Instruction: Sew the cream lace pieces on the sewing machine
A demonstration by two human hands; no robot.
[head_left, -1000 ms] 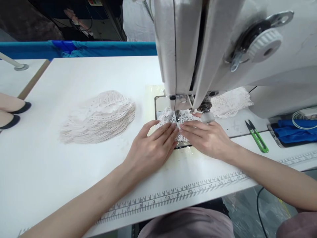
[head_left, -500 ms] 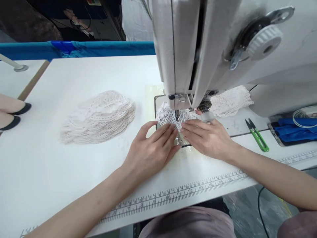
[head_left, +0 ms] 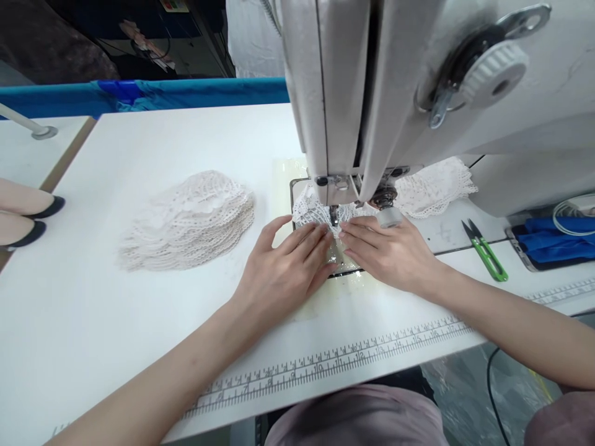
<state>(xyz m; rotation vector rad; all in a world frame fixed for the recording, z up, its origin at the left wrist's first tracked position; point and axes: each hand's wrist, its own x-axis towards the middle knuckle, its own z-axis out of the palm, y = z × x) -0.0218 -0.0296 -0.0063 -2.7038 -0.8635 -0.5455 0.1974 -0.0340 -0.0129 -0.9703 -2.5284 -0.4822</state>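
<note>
A piece of white lace (head_left: 307,209) lies under the presser foot (head_left: 333,214) of the sewing machine (head_left: 346,93). On its near left edge rest the fingertips of my left hand (head_left: 286,266), fingers stretched out and thumb apart. My right hand (head_left: 393,251) lies flat across the near right edge, its fingers extended close together and its thumb hidden. Between the two hands is a narrow gap in front of the foot. Neither hand is wrapped round the fabric. Part of the lace is covered by the fingers and the machine head.
A stack of lace pieces (head_left: 190,223) sits on the white table (head_left: 93,334) to the left. More lace (head_left: 437,186) lies behind the needle area. Green thread snips (head_left: 487,253), a phone (head_left: 520,248) and blue cloth (head_left: 558,238) are at right. A printed ruler (head_left: 320,368) runs along the front edge.
The lace and both hands' fingertips have shifted slightly away from me, toward the presser foot. The view has moved a little. Both hands keep their flat pose.
</note>
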